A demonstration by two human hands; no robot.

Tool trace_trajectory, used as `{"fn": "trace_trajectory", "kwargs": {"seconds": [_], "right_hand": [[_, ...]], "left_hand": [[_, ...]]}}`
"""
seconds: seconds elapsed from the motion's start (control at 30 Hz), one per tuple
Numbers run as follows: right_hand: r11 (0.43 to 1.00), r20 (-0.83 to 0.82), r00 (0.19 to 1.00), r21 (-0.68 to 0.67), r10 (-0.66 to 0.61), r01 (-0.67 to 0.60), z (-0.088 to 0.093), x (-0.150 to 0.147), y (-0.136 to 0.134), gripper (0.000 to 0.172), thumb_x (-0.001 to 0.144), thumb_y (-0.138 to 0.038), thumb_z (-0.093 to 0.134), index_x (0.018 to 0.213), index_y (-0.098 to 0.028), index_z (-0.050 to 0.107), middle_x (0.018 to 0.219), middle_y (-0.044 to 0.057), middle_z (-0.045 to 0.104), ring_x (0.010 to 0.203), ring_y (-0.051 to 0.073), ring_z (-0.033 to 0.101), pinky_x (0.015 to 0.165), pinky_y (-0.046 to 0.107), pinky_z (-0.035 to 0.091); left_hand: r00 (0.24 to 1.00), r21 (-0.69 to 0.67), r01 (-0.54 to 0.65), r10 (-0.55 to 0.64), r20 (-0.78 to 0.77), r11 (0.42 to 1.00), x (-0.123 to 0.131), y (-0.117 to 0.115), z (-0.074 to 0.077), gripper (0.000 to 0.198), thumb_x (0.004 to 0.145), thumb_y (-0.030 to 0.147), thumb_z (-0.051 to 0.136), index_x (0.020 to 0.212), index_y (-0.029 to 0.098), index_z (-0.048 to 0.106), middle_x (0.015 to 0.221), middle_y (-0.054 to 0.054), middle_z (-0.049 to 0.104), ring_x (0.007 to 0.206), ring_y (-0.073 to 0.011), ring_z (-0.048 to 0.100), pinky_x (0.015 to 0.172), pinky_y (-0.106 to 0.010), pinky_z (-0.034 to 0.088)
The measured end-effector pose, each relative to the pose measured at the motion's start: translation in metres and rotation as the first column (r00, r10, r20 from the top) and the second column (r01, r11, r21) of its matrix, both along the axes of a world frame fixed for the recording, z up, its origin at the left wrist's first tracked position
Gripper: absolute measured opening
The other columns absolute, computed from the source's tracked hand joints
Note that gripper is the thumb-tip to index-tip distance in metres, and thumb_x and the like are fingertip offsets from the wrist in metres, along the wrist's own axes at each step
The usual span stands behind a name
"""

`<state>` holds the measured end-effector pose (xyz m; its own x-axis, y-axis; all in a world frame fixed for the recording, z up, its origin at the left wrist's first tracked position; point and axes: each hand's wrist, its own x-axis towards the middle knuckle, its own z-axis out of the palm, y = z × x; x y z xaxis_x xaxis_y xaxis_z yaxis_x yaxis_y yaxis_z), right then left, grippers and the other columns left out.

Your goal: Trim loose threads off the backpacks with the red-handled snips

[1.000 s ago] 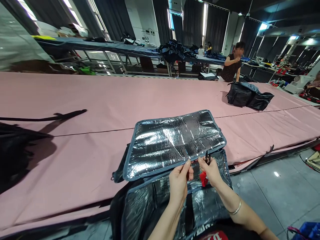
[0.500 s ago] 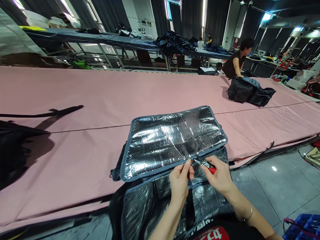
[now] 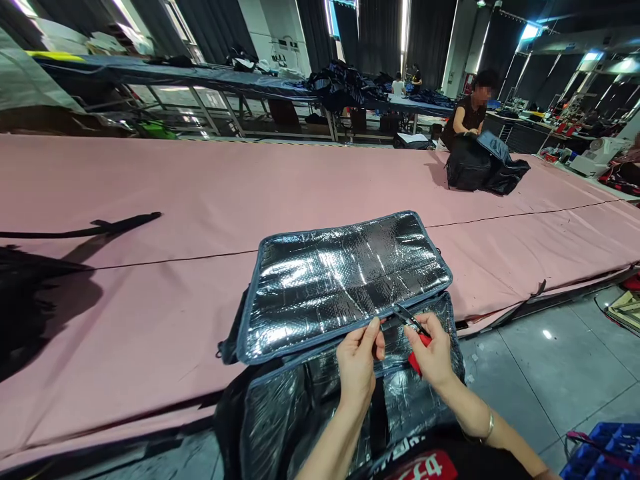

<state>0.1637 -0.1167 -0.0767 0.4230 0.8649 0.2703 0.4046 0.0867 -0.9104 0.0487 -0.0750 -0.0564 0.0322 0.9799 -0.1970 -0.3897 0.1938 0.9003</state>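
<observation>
An insulated bag stands at the table's near edge with its silver-lined lid folded back. Dark blue binding runs round the lid. My left hand pinches the lid's near edge at the binding, fingertips pressed together; what lies between them is mostly covered. Just to its right, my right hand is closed around thread snips with red handles and dark blades. The blades point up and left, at the lid's edge close to my left fingertips. Whether they touch the binding I cannot tell.
Pink cloth covers the long table. Another black bag sits at the far right, with a co-worker bent over it. A dark bag with a strap lies left. A blue crate is on the floor at lower right.
The snips have turned in my right hand, their blades now pointing more upward and a red handle showing lower. My left hand keeps its pinch. The co-worker's bag has shifted, its flap raised.
</observation>
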Motion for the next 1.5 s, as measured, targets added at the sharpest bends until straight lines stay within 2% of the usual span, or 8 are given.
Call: {"fn": "trace_trajectory", "kwargs": {"seconds": [0.1, 0.4, 0.6, 0.8, 1.07, 1.23, 1.37, 1.5], "right_hand": [[0.999, 0.066, 0.998, 0.047, 0.018, -0.021, -0.001, -0.005, 0.003, 0.019, 0.084, -0.036, 0.052, 0.090, -0.018, 0.051, 0.072, 0.000, 0.061, 0.061, 0.012, 0.057, 0.058, 0.022, 0.044], [0.981, 0.279, 0.958, 0.192, -0.065, 0.011, -0.006, -0.001, 0.005, 0.015, 0.088, -0.029, 0.046, 0.091, -0.017, 0.053, 0.075, 0.003, 0.062, 0.066, 0.013, 0.059, 0.062, 0.023, 0.045], [0.995, 0.308, 0.950, 0.065, 0.055, -0.079, 0.007, 0.010, -0.003, 0.015, 0.088, -0.032, 0.047, 0.091, -0.018, 0.053, 0.066, -0.002, 0.059, 0.055, 0.011, 0.055, 0.053, 0.021, 0.040], [0.973, 0.414, 0.884, -0.026, 0.218, -0.228, 0.017, 0.014, 0.000, 0.019, 0.088, -0.033, 0.046, 0.094, -0.017, 0.055, 0.078, 0.003, 0.065, 0.068, 0.015, 0.061, 0.064, 0.024, 0.043], [0.971, 0.455, 0.867, 0.023, 0.203, -0.239, 0.013, 0.013, 0.007, 0.021, 0.090, -0.034, 0.043, 0.094, -0.017, 0.056, 0.079, 0.004, 0.066, 0.069, 0.015, 0.061, 0.063, 0.024, 0.043], [0.964, 0.431, 0.878, 0.061, 0.207, -0.258, 0.015, 0.012, 0.007, 0.021, 0.089, -0.034, 0.044, 0.090, -0.018, 0.058, 0.076, 0.003, 0.066, 0.065, 0.014, 0.061, 0.060, 0.023, 0.044], [0.976, 0.392, 0.903, 0.053, 0.174, -0.211, 0.020, 0.012, 0.008, 0.020, 0.087, -0.034, 0.047, 0.092, -0.018, 0.057, 0.074, 0.002, 0.065, 0.062, 0.013, 0.060, 0.058, 0.022, 0.044], [0.967, 0.343, 0.911, 0.021, 0.230, -0.252, 0.031, 0.019, 0.006, 0.020, 0.085, -0.037, 0.049, 0.086, -0.018, 0.057, 0.063, -0.002, 0.058, 0.053, 0.010, 0.053, 0.052, 0.020, 0.039]], "left_hand": [[1.000, 0.004, 0.005, -0.005, 0.000, 1.000, 0.000, -0.001, 0.001, 0.032, 0.063, 0.041, 0.071, 0.072, 0.011, 0.063, 0.045, 0.006, 0.046, 0.040, -0.0049, 0.035, 0.041, -0.019, 0.025], [1.000, 0.002, -0.007, 0.007, -0.007, 1.000, 0.000, -0.002, 0.000, 0.035, 0.061, 0.043, 0.072, 0.072, 0.011, 0.063, 0.046, 0.005, 0.046, 0.040, -0.0054, 0.035, 0.041, -0.020, 0.025], [1.000, 0.010, -0.008, 0.009, -0.027, 1.000, 0.000, -0.003, 0.001, 0.035, 0.062, 0.044, 0.071, 0.072, 0.011, 0.064, 0.046, 0.004, 0.047, 0.040, -0.0058, 0.035, 0.043, -0.021, 0.027], [1.000, 0.003, -0.006, 0.006, 0.020, 1.000, 0.000, -0.002, -0.003, 0.029, 0.065, 0.040, 0.069, 0.065, 0.013, 0.061, 0.045, 0.005, 0.047, 0.039, -0.0057, 0.036, 0.043, -0.021, 0.027], [0.999, -0.009, -0.008, 0.009, 0.034, 1.000, 0.000, -0.003, -0.001, 0.030, 0.065, 0.041, 0.069, 0.072, 0.012, 0.062, 0.045, 0.005, 0.047, 0.039, -0.0053, 0.035, 0.043, -0.020, 0.027], [1.000, -0.006, 0.000, 0.000, 0.022, 1.000, 0.000, -0.003, -0.001, 0.029, 0.065, 0.041, 0.069, 0.064, 0.013, 0.060, 0.045, 0.005, 0.046, 0.040, -0.0054, 0.035, 0.043, -0.020, 0.026], [1.000, -0.034, -0.018, 0.018, 0.010, 0.999, 0.001, -0.003, 0.002, 0.034, 0.063, 0.042, 0.070, 0.076, 0.011, 0.064, 0.046, 0.005, 0.047, 0.040, -0.0055, 0.035, 0.043, -0.020, 0.026], [0.999, -0.049, -0.031, 0.032, 0.018, 0.998, 0.001, -0.002, 0.005, 0.036, 0.060, 0.042, 0.073, 0.075, 0.011, 0.064, 0.046, 0.005, 0.047, 0.040, -0.0051, 0.035, 0.042, -0.020, 0.026]]}}
